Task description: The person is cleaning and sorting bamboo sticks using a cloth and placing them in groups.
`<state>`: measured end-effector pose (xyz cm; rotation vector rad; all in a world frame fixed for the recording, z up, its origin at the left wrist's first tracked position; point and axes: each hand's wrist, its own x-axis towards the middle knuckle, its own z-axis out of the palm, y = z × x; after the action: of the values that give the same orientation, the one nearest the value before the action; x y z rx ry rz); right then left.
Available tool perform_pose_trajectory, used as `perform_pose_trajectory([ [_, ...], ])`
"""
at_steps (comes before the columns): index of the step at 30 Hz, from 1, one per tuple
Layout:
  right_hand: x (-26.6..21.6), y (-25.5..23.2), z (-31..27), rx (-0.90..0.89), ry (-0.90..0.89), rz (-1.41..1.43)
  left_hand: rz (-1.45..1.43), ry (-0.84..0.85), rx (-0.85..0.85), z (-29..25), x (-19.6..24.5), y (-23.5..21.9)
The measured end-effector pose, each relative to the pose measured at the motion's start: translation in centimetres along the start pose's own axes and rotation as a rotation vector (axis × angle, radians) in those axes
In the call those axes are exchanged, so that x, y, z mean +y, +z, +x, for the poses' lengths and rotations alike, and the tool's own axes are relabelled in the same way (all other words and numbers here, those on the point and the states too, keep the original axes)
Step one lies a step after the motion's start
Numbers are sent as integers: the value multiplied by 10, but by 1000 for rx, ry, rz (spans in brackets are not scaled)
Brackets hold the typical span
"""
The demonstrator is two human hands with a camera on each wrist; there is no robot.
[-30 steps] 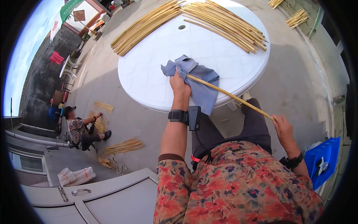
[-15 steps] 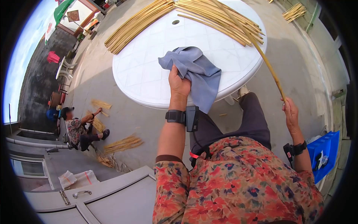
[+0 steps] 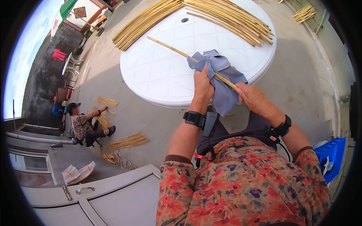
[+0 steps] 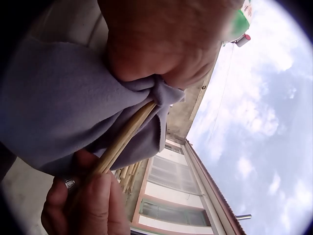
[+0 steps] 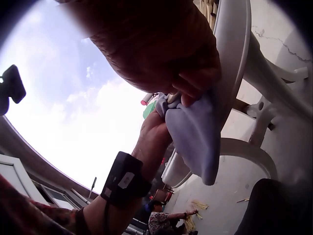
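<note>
My left hand (image 3: 203, 86) grips a blue-grey cloth (image 3: 230, 94) bunched around a thin yellow-brown stick (image 3: 167, 47). The stick's far part juts out past the cloth over the white table, pointing up and left. Close by on the right, my right hand (image 3: 253, 98) pinches the near end of the stick, fingers right at the cloth's edge. In the left wrist view the stick (image 4: 128, 131) enters the folded cloth (image 4: 58, 98) below the left hand. The cloth's loose part hangs down past the table edge, seen in the right wrist view too.
On the round white table (image 3: 151, 75) lie a left bundle of sticks (image 3: 149, 24) and a right bundle (image 3: 230, 20). A seated person (image 3: 85, 126) handles thin stalks at left. A blue bin (image 3: 332, 160) stands at right, and a white door (image 3: 117, 199) lies near at lower left.
The stick came out of the cloth and swung up at the right, then returned through the cloth. My right hand moved left, close to my left hand, which kept the cloth.
</note>
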<state>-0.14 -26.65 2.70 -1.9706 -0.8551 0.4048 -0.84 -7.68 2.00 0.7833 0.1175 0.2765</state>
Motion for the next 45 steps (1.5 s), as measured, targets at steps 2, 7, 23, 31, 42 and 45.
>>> perform_pose_trajectory([
  [2,-3,3,-3,1,15,-29,-30,70,113,-2,-6,2],
  [7,7,-5,-30,34,-14,-137,-30,126,213,11,-8,-9],
  [23,153,-47,-248,318,212,-352,-1,176,419,31,16,-7],
  [31,125,-50,-211,547,302,-7,-69,98,95,12,25,-20],
  [42,14,-18,-20,59,143,346,-23,-45,-138,-12,4,-1],
  [45,1,4,3,-7,99,228,19,-56,-128,-12,-2,-1],
])
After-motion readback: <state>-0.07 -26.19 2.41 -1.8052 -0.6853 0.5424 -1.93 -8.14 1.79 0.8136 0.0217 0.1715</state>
